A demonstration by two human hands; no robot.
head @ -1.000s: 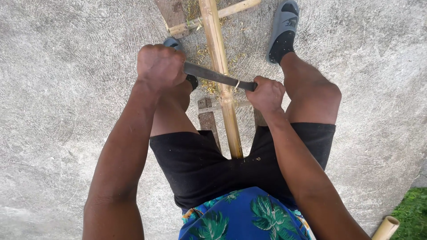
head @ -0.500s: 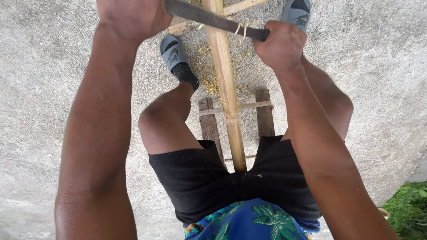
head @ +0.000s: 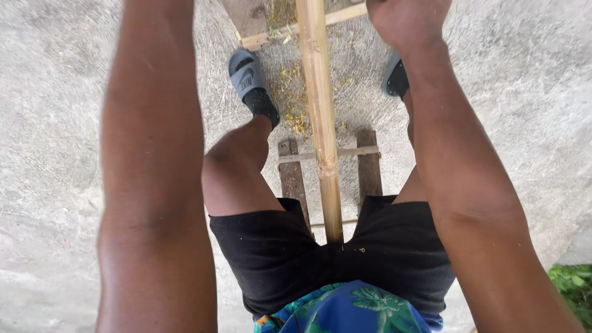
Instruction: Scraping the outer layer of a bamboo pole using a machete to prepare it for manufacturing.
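A long bamboo pole [head: 320, 123] runs from between my thighs up to the top edge, resting on a low wooden frame [head: 291, 176]. My right hand [head: 404, 18] is a clenched fist at the top edge, just right of the pole. The dark blade it gripped a moment ago is now above the picture. My left forearm [head: 154, 123] reaches straight up on the left, and its hand is cut off by the top edge. I sit astride the pole in black shorts [head: 277, 246].
My feet in grey sandals [head: 246, 74] rest on rough concrete [head: 61, 123] either side of the pole. Yellow bamboo shavings [head: 291, 105] lie beside it. A wooden crosspiece [head: 271, 37] sits at the top. Green plants [head: 573, 290] show at the lower right.
Both hands pushed the blade forward along the pole, away from my body. The blade and my left hand have gone out past the top edge.
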